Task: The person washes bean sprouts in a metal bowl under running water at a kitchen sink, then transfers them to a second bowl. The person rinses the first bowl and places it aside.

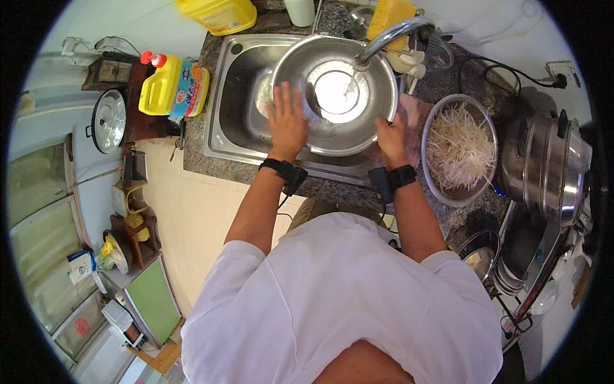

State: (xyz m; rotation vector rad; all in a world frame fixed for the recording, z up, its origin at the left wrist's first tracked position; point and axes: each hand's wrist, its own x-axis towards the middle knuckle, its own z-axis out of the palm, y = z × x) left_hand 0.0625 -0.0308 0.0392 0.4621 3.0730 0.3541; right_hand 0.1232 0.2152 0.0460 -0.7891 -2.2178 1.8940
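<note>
A wide stainless steel basin (314, 137) lies over the steel sink (230, 115), beneath the curved chrome faucet (398, 33), whose water runs into it. My right hand (392, 137) grips the basin's near right rim, thumb on top. Over the basin's left rim my left hand (288, 120) is spread flat with its fingers pointing away from me; whether it presses on the metal I cannot tell. Right of my right hand stands a bowl (460, 199) full of bean sprouts (460, 146), touched by neither hand.
A yellow detergent jug (175, 89) with a red pump stands left of the sink. Another yellow container (220, 17) and a yellow sponge (391, 17) are behind. Stacked steel pots (542, 163) stand at the far right, above a rack with bowls (513, 273).
</note>
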